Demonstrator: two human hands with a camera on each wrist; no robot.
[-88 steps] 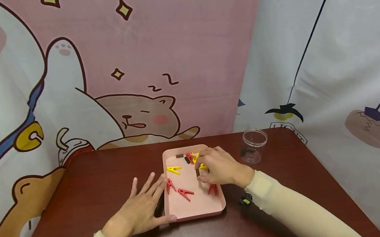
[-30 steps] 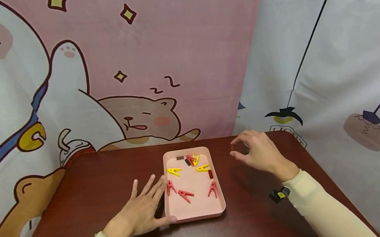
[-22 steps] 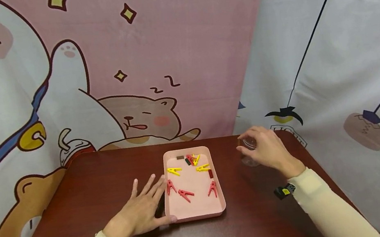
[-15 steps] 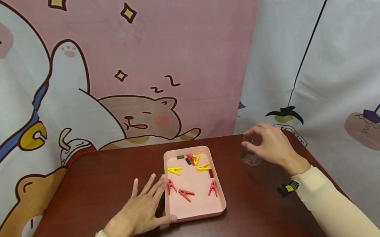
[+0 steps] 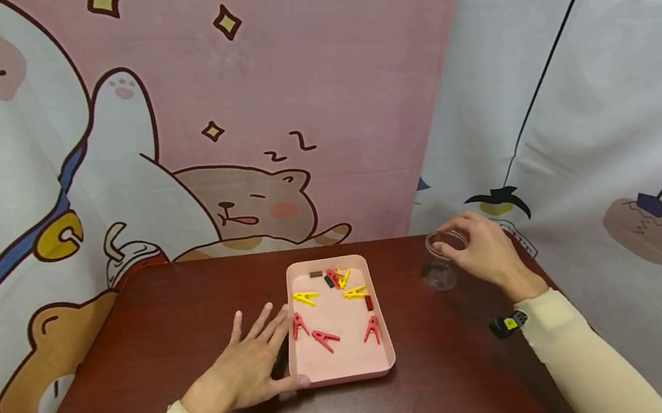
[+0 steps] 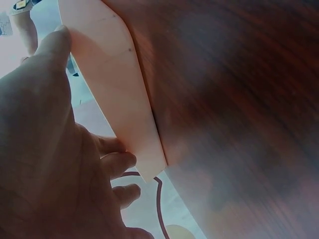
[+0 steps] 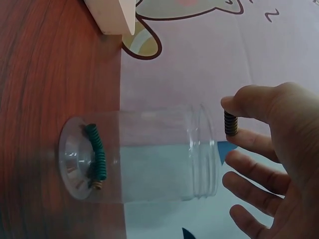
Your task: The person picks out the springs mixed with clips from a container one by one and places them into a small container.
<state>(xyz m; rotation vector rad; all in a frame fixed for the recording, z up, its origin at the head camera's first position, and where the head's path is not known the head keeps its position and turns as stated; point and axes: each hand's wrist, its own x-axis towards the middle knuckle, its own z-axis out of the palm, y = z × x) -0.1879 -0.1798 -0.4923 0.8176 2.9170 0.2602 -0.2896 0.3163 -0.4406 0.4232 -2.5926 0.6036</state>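
My right hand (image 5: 484, 251) pinches a small dark ribbed cylinder (image 7: 231, 123), like a short spring, between thumb and index finger; the other fingers are spread. In the right wrist view the cylinder is just outside the mouth of a clear jar (image 7: 157, 164), which stands upright on the table. At the jar's bottom lie green ribbed cylinders (image 7: 98, 154) and a brown one (image 7: 96, 185). My left hand (image 5: 244, 375) lies spread with its fingertips and thumb touching the left side of a pink tray (image 5: 344, 369).
Inside the tray are several red clothespins (image 5: 325, 339) and yellow clothespins (image 5: 305, 298). A brown cylinder (image 5: 316, 274), a dark green one (image 5: 328, 282) and a dark red one (image 5: 369, 303) lie there too. A printed curtain (image 5: 338, 90) hangs behind the brown table (image 5: 201, 292).
My right hand has lifted the ribbed cylinder out of the tray and carried it right, to the jar's mouth. My left hand has stayed at the tray.
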